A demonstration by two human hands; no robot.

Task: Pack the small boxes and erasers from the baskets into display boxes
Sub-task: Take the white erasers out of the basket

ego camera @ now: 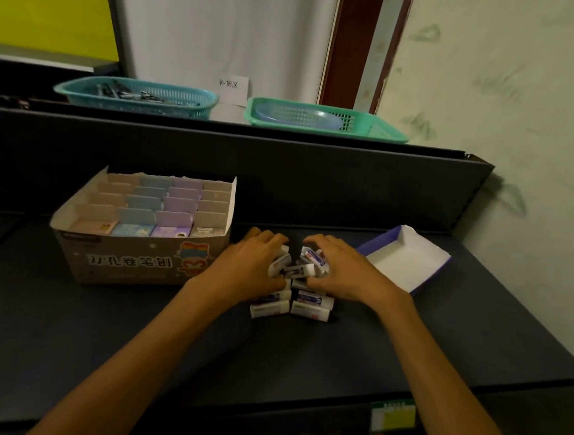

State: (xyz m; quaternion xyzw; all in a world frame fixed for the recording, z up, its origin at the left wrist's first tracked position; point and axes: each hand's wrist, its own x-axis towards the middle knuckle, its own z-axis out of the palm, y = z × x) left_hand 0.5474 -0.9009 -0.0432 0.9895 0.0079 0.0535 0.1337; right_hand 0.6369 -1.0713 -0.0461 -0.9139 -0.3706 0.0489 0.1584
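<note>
Head view is showing both hands meeting over a heap of erasers point(299, 287) lying near the middle of a dark shelf point(98, 322). The left hand point(254, 263) is curling its fingers round a few erasers on the left side of the heap, and the right hand point(338, 273) is gripping several more on the right side, thumb tucked against them. Beneath the hands, four or so erasers in white and purple sleeves are lying flat on the shelf, touching one another, toward the front edge from the hands.

Just beside the left hand, a cardboard display box point(127, 263) is sitting toward the back left of the shelf, its compartments filled with rows of small boxes point(163, 204) in pink, blue, purple and beige. To the right of the right hand, an open purple tray point(409, 261) with a white inside is lying tilted near the shelf's back right corner.

On the ledge above the back panel, two green baskets are standing side by side: the left basket point(137, 97) is holding dark metal items, too blurred to tell apart, and the right basket point(324, 120) is holding a pale blue plate. A white paper sign point(232, 89) is leaning against the wall between them.
</note>
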